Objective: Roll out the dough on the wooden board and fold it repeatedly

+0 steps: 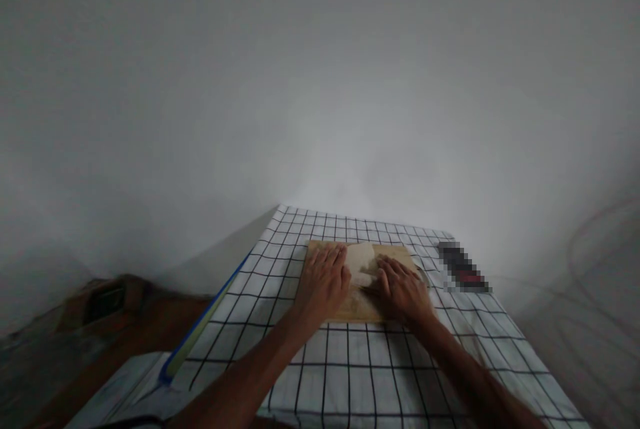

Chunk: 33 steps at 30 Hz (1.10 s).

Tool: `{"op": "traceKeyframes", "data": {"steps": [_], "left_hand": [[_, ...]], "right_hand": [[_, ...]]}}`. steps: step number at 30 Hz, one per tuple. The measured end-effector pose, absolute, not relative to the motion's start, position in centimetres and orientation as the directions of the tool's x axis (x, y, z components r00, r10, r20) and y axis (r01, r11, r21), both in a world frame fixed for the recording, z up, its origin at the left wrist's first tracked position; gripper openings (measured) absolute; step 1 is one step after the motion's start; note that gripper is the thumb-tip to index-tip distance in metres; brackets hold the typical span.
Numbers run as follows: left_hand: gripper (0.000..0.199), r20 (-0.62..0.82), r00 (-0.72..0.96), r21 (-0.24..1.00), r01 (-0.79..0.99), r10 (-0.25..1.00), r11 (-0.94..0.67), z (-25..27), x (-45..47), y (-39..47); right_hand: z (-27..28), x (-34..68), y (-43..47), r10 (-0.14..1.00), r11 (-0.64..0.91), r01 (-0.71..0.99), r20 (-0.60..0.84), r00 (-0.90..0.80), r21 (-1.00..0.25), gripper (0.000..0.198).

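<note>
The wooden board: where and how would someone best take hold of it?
The board is probably best held by its near edge, from the person's side, thumbs above, fingers beneath. It lies flat on the checked cloth, and that straight edge is mostly in view, while the left hand and right hand partly cover its sides. Better keep it level: a pale flat piece lies on top.

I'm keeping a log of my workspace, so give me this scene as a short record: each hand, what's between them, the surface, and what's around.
Left hand: open, palm down, over the left part of a light-brown rectangular wooden board
Right hand: open, palm down, over the board's right part
Between hands: thin pale flat piece on the board; material unclear
Surface: white cloth with black grid lines, under the board
Right side: dark pixelated item, unidentifiable
Background: plain grey-white wall
</note>
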State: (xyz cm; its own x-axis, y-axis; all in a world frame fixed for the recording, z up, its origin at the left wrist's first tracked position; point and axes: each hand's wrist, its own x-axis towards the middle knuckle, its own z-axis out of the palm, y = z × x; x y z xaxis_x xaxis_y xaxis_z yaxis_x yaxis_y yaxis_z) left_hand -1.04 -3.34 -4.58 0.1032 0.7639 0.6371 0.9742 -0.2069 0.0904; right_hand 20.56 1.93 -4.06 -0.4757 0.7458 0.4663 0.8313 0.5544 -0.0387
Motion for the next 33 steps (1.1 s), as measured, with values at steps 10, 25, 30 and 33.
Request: {"op": "traceKeyframes", "data": {"steps": [10, 25, 30, 33], "left_hand": [[0.041, 0.641, 0.187, -0.038, 0.976, 0.745, -0.212, -4.4, -1.4, -8.5], [0.036, 0.485, -0.139, 0.287, 0.958, 0.863, -0.007, -3.6, -1.0, -3.6], [0.043, 0.362, -0.281, 0.515, 0.855, 0.889, 0.060, -0.9, -2.3, 3.0], [0.033, 0.274, -0.395, 0.839, 0.544, 0.877, -0.018, 2.4, -4.0, 7.0]], "right_hand": [[-5.1, 21.0, -2.7, 0.678, 0.564, 0.825, 0.597, -0.428, -0.048, 0.038], [-0.2, 20.0, 4.5, 0.800, 0.537, 0.838, 0.371, -0.470, -0.096, 0.041], [-0.3, 19.4, 9.7, 0.762, 0.620, 0.780, 0.304, -0.571, -0.089, 0.036], [-1.6, 19.2, 10.5, 0.741, 0.654, 0.746, 0.303, -0.599, -0.124, 0.042]]}}
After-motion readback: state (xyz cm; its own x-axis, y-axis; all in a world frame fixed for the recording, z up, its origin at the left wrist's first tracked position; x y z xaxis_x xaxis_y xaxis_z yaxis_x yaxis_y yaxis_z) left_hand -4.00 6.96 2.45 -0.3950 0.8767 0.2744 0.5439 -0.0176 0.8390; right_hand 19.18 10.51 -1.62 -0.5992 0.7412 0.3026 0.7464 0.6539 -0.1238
